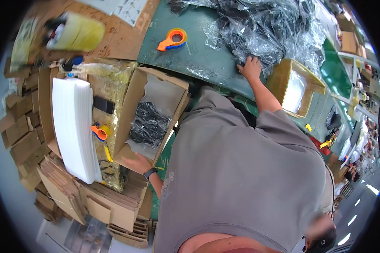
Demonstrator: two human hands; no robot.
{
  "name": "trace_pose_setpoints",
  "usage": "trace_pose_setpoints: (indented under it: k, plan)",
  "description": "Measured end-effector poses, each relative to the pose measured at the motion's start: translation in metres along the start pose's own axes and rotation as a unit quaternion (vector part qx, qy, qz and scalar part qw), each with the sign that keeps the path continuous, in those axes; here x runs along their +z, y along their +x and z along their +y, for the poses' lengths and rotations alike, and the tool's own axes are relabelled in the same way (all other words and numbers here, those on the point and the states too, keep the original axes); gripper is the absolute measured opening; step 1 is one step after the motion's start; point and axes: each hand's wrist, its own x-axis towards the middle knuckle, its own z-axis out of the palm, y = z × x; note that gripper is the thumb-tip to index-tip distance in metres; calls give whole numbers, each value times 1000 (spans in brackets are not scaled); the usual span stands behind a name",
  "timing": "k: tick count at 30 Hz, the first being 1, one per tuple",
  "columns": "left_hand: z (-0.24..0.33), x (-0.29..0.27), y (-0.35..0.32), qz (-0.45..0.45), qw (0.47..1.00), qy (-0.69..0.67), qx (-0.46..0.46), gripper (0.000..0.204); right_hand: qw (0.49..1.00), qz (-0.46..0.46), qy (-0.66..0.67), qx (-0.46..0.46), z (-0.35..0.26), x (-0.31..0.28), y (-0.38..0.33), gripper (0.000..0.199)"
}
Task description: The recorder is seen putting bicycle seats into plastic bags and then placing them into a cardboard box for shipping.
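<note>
My left hand [137,163], with a dark band on its wrist, is at the near end of an open cardboard box [125,103]. Its fingers are stretched out, slightly blurred, and I cannot tell if they touch the cardboard. Inside the box, a dark item in clear plastic [147,124] lies on a grey-white sheet [159,93]. My right hand [251,68] reaches over the green table [190,59] to the near edge of a pile of dark items in clear plastic bags [266,31]. Its thumb and fingers are apart, resting against the plastic.
An orange tape dispenser [173,40] lies on the table. Right of the pile stands an open cardboard box [278,80]. Left of my box are white foam sheets [74,126], a phone [104,104], another tape dispenser [100,132] and a yellow cutter [108,154]. Flat cardboard [97,198] is stacked nearer.
</note>
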Motion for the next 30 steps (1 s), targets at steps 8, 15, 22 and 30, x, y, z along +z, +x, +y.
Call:
trace_pose_setpoints:
  k: [8, 15, 22, 30]
  plan:
    - [295, 15, 7, -144, 938, -214, 233, 56, 991, -14, 57, -120, 4, 3, 71, 67]
    - [435, 35, -25, -224, 874, -183, 392, 40, 958, 191, 102, -187, 67, -20, 117, 35]
    - [504, 83, -57, -545, 744, -368, 113, 46, 933, -17, 216, -287, -5, -111, 128, 25]
    - [495, 133, -47, -579, 311, -671, -343, 55, 611, -183, 654, -405, -32, -218, 15, 27]
